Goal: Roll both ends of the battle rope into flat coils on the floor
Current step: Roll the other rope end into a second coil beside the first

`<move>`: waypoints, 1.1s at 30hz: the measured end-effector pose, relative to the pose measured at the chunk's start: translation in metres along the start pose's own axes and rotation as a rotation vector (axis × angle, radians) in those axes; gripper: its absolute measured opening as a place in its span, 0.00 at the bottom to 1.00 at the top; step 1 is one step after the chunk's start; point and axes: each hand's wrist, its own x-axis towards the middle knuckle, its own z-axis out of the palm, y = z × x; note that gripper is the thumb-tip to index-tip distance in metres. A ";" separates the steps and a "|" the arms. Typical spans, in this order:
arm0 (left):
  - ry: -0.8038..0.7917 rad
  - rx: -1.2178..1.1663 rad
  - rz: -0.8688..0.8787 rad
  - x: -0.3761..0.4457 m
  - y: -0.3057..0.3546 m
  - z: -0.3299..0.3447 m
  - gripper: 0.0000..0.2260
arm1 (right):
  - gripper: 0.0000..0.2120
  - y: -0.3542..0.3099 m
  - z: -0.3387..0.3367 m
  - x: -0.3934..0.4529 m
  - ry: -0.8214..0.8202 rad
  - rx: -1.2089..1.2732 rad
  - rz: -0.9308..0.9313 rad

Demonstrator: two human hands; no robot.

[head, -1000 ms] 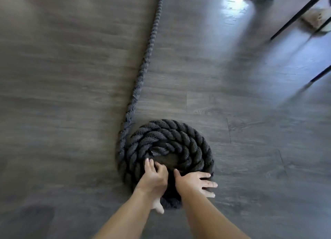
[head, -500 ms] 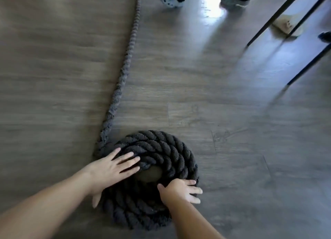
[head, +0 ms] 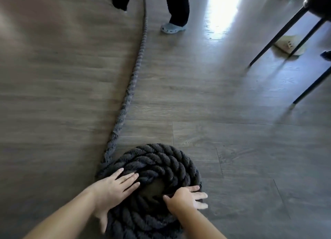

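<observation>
Spreading apart since a second ago, both hands now press flat-fingered on the coil: left hand at its near-left, right hand near-right; rope tail still uncoiled on the floor

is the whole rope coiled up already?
No: a long straight run of rope still leads away from the coil across the floor.

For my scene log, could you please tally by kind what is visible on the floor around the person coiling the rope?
Rope coil: 1
Straight rope run: 1
Hands on coil, left hand and right hand: 2
Pale clog: 1
Dark furniture legs: 3
Beige object: 1
Total: 9
</observation>
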 end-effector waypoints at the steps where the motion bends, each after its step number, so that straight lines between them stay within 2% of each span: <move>1: -0.002 0.004 -0.020 0.001 0.001 -0.001 0.69 | 0.61 -0.004 -0.004 0.003 0.014 -0.012 -0.026; 6: -0.042 -0.047 -0.151 0.012 0.009 -0.010 0.69 | 0.58 -0.015 -0.025 0.022 0.081 -0.037 -0.173; 9: -0.062 -0.112 -0.201 0.019 0.014 -0.019 0.69 | 0.55 -0.024 -0.021 0.020 0.145 0.063 -0.144; 12: -0.068 -0.188 -0.244 0.022 0.015 -0.025 0.69 | 0.57 -0.045 -0.013 0.010 0.104 0.145 -0.032; 16: -0.061 -0.249 -0.267 0.024 0.015 -0.031 0.68 | 0.63 -0.060 -0.012 0.012 0.069 -0.013 0.015; 19: -0.037 -0.310 -0.304 0.027 0.016 -0.034 0.61 | 0.63 -0.067 -0.017 0.021 0.077 -0.099 -0.031; 23: -0.062 -0.399 -0.342 0.037 0.015 -0.040 0.69 | 0.63 -0.078 -0.032 0.035 0.085 -0.173 -0.117; 28: -0.035 -0.391 -0.425 0.049 0.019 -0.055 0.69 | 0.65 -0.095 -0.047 0.058 0.094 -0.252 -0.193; 33: 0.015 -0.464 -0.507 0.065 0.020 -0.070 0.69 | 0.63 -0.112 -0.071 0.073 0.094 -0.351 -0.277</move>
